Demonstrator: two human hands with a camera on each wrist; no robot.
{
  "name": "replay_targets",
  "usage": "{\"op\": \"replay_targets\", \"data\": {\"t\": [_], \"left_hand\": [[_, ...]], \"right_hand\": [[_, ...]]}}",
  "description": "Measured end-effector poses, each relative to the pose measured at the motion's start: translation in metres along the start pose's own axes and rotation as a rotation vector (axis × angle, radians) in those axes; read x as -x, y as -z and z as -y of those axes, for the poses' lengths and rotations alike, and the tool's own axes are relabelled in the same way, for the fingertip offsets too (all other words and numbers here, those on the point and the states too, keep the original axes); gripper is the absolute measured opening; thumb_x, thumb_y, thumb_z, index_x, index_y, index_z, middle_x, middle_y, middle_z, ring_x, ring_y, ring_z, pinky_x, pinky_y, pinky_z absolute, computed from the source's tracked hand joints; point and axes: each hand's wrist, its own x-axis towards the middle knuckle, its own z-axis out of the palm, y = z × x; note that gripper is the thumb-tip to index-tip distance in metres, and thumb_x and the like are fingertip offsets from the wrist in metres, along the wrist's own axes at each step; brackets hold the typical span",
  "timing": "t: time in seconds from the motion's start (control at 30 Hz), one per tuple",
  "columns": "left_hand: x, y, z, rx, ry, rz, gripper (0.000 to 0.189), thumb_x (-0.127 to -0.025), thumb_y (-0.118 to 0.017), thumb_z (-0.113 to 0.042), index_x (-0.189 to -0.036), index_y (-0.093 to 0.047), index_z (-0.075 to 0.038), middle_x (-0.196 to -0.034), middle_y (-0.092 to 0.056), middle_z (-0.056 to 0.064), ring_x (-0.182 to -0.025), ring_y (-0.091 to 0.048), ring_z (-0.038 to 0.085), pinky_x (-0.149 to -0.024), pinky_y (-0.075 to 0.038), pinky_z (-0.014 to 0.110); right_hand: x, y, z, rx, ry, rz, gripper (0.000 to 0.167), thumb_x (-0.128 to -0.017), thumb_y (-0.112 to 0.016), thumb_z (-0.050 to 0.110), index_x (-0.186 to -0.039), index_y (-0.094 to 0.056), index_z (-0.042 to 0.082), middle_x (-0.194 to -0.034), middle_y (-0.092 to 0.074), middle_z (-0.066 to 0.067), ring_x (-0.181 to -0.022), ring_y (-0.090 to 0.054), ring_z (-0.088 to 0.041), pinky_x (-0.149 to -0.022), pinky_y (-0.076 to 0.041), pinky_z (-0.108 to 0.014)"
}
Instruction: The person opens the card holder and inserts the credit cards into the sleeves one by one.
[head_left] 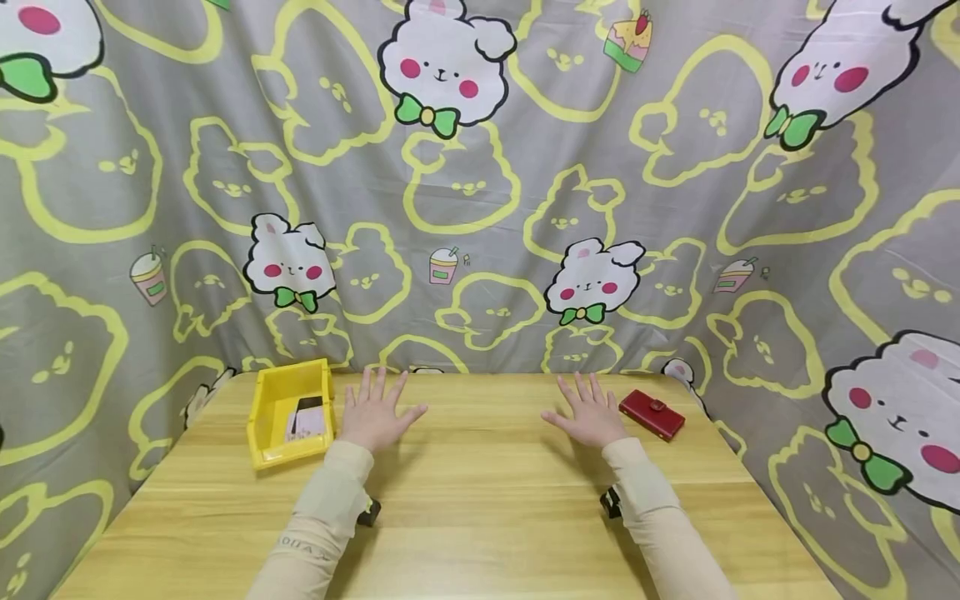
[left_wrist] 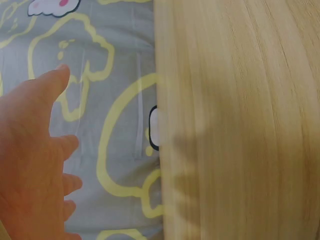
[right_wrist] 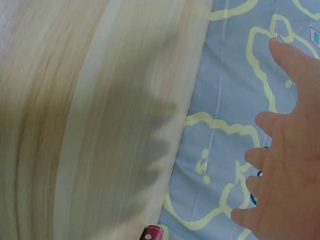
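Note:
Both hands reach out over the wooden table with fingers straight and spread, holding nothing. In the head view my left hand (head_left: 374,419) is just right of a yellow plastic bin (head_left: 270,417), inside which lies a pinkish card-like item (head_left: 307,422) with a dark part. My right hand (head_left: 590,418) is left of a dark red wallet (head_left: 652,414) with a snap strap. The left wrist view has the left hand (left_wrist: 30,165) raised, its shadow falling on the wood. Likewise the right hand (right_wrist: 290,150) appears in its wrist view, with a corner of the wallet (right_wrist: 152,233) at the bottom.
The wooden table (head_left: 480,500) ends at a grey curtain (head_left: 480,200) printed with yellow outlines and white rabbits, which hangs behind it and along both sides. A small black device (head_left: 369,512) is on the left wrist and another black device (head_left: 611,502) on the right.

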Motion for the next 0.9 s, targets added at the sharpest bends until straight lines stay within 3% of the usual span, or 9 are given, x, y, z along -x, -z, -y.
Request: {"op": "replay_targets", "data": {"t": [0.63,0.8,0.9], "left_hand": [[0.006,0.009,-0.010,-0.006,0.002,0.021,0.081,-0.091,-0.035,-0.074,-0.156,-0.020,-0.029,-0.164,-0.006,0.016,-0.151,0.008,0.039,-0.117,0.001,0.068],[0.009,0.009,-0.014,0.012,-0.011,-0.025,0.081,-0.090,-0.038,-0.074,-0.155,-0.026,-0.028,-0.163,-0.016,0.015,-0.152,0.004,0.039,-0.117,0.002,0.069],[0.012,0.009,-0.018,0.014,-0.025,-0.055,0.082,-0.089,-0.038,-0.076,-0.152,-0.034,-0.025,-0.159,-0.028,0.016,-0.151,-0.006,0.041,-0.116,-0.002,0.071]], "right_hand": [[-0.001,0.005,-0.009,-0.009,0.001,-0.001,0.085,-0.091,-0.047,0.066,-0.155,-0.025,0.015,-0.162,-0.010,-0.021,-0.148,-0.003,-0.048,-0.115,-0.005,-0.072],[-0.003,0.008,-0.018,-0.019,0.028,-0.015,0.085,-0.092,-0.046,0.065,-0.155,-0.025,0.012,-0.160,-0.015,-0.027,-0.146,-0.009,-0.052,-0.112,-0.012,-0.074],[-0.003,0.011,-0.028,-0.040,0.048,-0.023,0.083,-0.094,-0.049,0.059,-0.154,-0.026,0.007,-0.156,-0.024,-0.029,-0.143,-0.018,-0.054,-0.111,-0.020,-0.073]]}}
